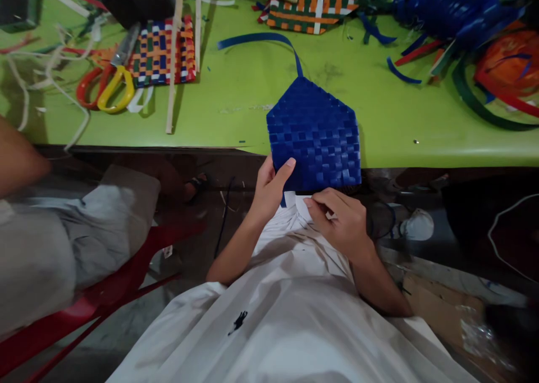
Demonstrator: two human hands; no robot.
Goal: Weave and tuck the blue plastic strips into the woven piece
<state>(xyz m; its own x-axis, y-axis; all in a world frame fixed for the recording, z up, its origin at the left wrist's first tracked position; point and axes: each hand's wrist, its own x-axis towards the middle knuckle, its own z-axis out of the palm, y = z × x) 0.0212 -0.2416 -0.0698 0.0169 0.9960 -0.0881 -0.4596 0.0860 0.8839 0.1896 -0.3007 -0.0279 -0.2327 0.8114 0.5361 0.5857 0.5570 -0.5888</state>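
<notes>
A blue woven strap piece with a pointed top lies partly on the green table and hangs over its front edge. One long blue strip curls away from its tip to the left. My left hand grips the piece at its lower left side, thumb on top. Just below the bottom edge is my right hand, its thumb and index finger pinched together. What sits between those fingertips, perhaps a strip end, is too small to make out.
On the green table lie scissors, a multicoloured woven piece and thin wooden sticks. An orange-green woven piece, a blue strap bundle and an orange roll lie farther back. A person sits at left on a red chair.
</notes>
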